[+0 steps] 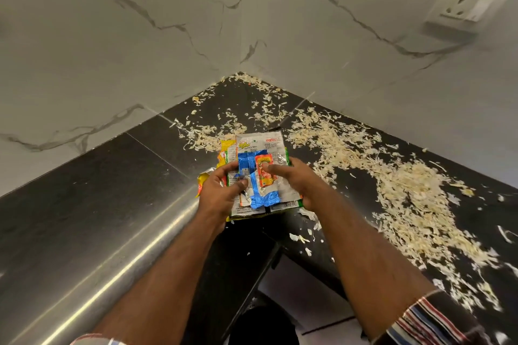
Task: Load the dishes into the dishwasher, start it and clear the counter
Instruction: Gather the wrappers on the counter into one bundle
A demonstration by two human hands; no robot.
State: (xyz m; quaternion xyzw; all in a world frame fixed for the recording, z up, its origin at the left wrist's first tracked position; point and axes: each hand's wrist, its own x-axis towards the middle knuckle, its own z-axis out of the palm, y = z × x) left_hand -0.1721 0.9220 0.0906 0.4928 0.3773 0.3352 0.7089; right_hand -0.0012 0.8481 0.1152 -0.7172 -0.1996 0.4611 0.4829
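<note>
1. Marble walls point(140, 36) meet in a corner at the top middle of the frame, and our black counter point(126, 176) runs under them.
2. We hold a stack of wrappers point(258, 173) in the middle of the frame, just above the counter's inner corner.
3. Our left hand point(218, 193) grips the stack's left side, with the thumb pressed on top.
4. Our right hand point(297, 185) grips the right side, with its thumb on a small orange packet point(263, 173).
5. White and yellow food shreds point(406, 190) lie all over the right side of the counter.
6. To do this step well, we think we should keep the stack flat and squeezed tight, so the little blue packet point(260, 196) does not slip out.
7. Then the shreds need sweeping up too.
8. We cannot see our fingers under the stack.
9. The words on the wrappers are too small to read.
10. No dishes or dishwasher show here.
11. A wall socket point(462, 5) at the upper right looks blurry.
</note>
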